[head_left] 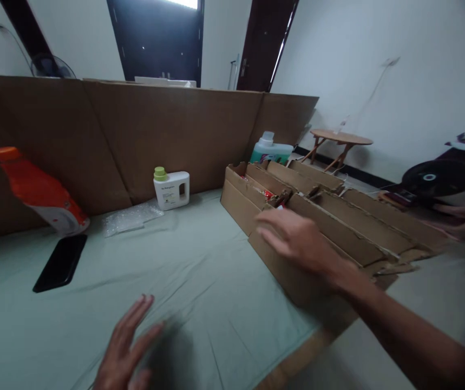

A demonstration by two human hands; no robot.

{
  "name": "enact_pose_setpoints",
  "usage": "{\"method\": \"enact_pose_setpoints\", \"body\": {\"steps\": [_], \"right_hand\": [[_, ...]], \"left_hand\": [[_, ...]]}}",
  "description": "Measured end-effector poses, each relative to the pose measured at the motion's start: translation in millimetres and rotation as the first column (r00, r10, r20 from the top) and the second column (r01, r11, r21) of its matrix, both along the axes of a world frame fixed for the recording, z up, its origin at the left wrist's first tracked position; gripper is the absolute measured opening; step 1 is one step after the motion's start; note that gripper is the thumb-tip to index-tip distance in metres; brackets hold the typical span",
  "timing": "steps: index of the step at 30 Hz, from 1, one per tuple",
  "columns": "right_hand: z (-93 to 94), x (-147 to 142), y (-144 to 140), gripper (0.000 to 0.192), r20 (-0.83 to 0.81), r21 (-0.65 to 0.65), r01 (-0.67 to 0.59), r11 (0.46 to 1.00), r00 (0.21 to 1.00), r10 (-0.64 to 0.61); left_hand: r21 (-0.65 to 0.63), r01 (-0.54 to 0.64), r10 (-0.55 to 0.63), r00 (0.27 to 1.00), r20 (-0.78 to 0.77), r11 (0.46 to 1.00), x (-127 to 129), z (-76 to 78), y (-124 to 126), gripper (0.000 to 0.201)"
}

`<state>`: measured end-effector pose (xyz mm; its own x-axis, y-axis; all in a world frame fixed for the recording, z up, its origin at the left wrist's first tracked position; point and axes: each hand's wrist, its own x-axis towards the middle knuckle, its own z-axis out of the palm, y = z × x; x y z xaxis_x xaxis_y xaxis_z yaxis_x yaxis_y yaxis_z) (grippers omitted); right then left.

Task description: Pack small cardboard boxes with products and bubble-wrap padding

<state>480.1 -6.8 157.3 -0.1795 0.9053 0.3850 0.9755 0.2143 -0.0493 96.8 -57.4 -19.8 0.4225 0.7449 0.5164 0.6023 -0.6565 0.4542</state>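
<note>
My left hand is over the near part of the pale green cloth, fingers apart and nothing in them. On the right, my right hand reaches over the near wall of a divided cardboard box. Its thumb side shows, slightly blurred, but the other fingers are hidden, so whether it holds anything does not show. Small red packets lie in a box compartment just beyond this hand.
An orange bottle leans by a black phone on the left. Bubble wrap lies beside a white green-capped jug. A teal detergent bottle stands behind the boxes. A cardboard screen lines the back.
</note>
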Motion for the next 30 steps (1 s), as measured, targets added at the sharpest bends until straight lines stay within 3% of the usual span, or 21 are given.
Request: {"method": "enact_pose_setpoints", "body": {"steps": [2, 4, 6, 10, 22, 30], "right_hand": [[19.7, 11.9, 42.9, 0.038, 0.199, -0.138, 0.272, 0.952, 0.950, -0.243], [28.7, 18.9, 81.9, 0.046, 0.342, -0.251, 0.458, 0.852, 0.866, -0.365], [28.8, 21.7, 109.3, 0.045, 0.397, -0.315, 0.529, 0.788, 0.828, -0.397], [18.9, 19.7, 128.6, 0.030, 0.436, -0.355, 0.552, 0.755, 0.812, -0.389], [13.5, 20.9, 129.5, 0.032, 0.472, -0.376, 0.547, 0.749, 0.808, -0.353], [18.8, 20.5, 119.4, 0.031, 0.405, -0.347, 0.492, 0.798, 0.846, -0.346]], "left_hand": [[-0.018, -0.067, 0.066, 0.997, -0.033, 0.998, -13.0, -13.9, 12.9, 0.038], [-0.012, -0.144, 0.143, 0.987, -0.071, 0.989, -26.4, -35.0, 20.1, 0.036], [0.036, -0.167, 0.170, 0.981, -0.097, 0.985, -35.9, -58.0, 23.2, 0.036], [0.128, -0.134, 0.151, 0.979, -0.136, 0.983, -41.8, -87.7, 25.8, 0.035], [0.068, -0.147, 0.149, 0.988, -0.027, 0.987, -39.1, -90.4, 25.0, 0.029], [0.069, -0.139, 0.140, 0.990, -0.015, 0.988, -43.2, -92.9, 27.3, 0.031]]}}
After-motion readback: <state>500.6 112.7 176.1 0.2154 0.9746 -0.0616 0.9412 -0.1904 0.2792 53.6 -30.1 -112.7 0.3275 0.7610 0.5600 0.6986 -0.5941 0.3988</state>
